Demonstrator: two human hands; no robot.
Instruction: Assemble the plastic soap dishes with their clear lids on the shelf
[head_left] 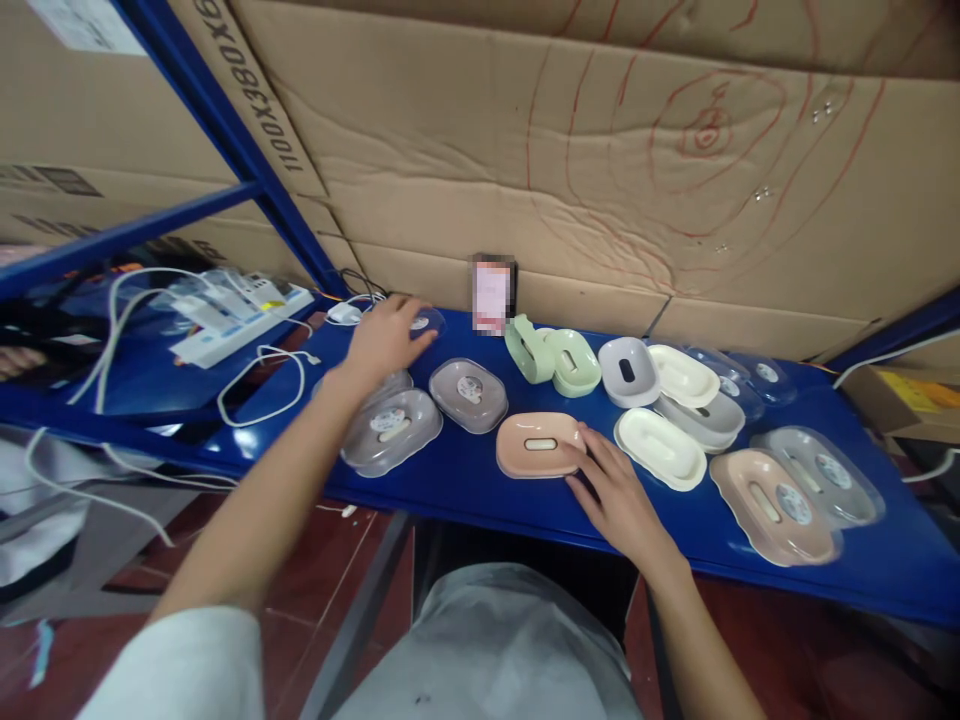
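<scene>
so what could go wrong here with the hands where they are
1. The pink dish under the right hand lies near the front edge of the blue shelf; a nudge might tip it off.
2. The left hand reaches over the clear lids, so the forearm could knock them.
3. Loose white cables lie beside that arm and might snag.
</scene>
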